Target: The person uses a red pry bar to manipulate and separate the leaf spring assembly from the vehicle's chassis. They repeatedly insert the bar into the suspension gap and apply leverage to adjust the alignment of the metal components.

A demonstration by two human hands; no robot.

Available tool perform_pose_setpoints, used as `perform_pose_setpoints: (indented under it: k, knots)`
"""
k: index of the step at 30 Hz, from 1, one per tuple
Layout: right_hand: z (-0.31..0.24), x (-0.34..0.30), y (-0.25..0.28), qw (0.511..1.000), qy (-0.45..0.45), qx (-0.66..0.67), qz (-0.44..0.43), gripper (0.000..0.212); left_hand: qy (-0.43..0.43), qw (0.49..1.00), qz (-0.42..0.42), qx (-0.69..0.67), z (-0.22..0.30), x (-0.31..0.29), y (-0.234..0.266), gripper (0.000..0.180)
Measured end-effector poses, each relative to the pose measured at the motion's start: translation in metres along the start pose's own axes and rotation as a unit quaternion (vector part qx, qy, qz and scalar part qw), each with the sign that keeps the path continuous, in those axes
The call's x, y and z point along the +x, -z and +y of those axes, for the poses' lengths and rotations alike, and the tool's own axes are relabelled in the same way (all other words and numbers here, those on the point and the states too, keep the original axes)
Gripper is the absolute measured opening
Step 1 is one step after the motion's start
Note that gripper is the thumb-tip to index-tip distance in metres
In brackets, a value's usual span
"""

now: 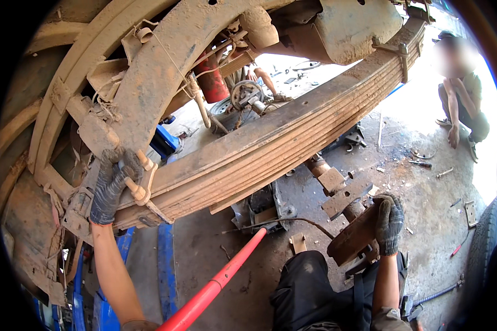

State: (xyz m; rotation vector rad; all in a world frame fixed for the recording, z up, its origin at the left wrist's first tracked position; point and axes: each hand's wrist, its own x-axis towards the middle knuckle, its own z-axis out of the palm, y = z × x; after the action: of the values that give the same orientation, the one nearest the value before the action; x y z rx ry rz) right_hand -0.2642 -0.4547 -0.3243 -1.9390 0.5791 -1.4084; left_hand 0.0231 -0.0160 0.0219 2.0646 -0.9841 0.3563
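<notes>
A thick leaf spring (292, 129), brown with dirt, runs diagonally across the view beneath a muddy vehicle frame (143, 77). At its near left end, my left hand (115, 185), in a grey knit glove, is raised beside a clamp plate (147, 185) with two protruding bolts. Its fingers curl round a small metal part, mostly hidden. My right hand (390, 223), gloved alike, grips the edge of a rusty brake drum (352, 237) on the end of an axle (332, 182). The drum stands by my knees.
A long red bar (221, 281) slants up from the lower edge toward a floor jack (264, 207). Blue metal beams (167, 265) lie at left, a tyre (485, 243) at right. One person (463, 94) squats at far right; another person's hand (252, 73) shows behind the spring.
</notes>
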Motion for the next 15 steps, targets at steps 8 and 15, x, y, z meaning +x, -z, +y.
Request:
perform_pose_setpoints:
  k: [8,15]
  knots:
    - [-0.001,-0.003,0.002,1.0,0.003,-0.015,-0.023,0.037,0.005,0.998,0.028,-0.058,0.001,0.008,-0.008,0.045]
    - [-0.006,-0.002,-0.001,1.0,-0.021,0.022,0.0,0.031,0.019,0.999,0.012,-0.028,0.001,0.007,0.0,0.047]
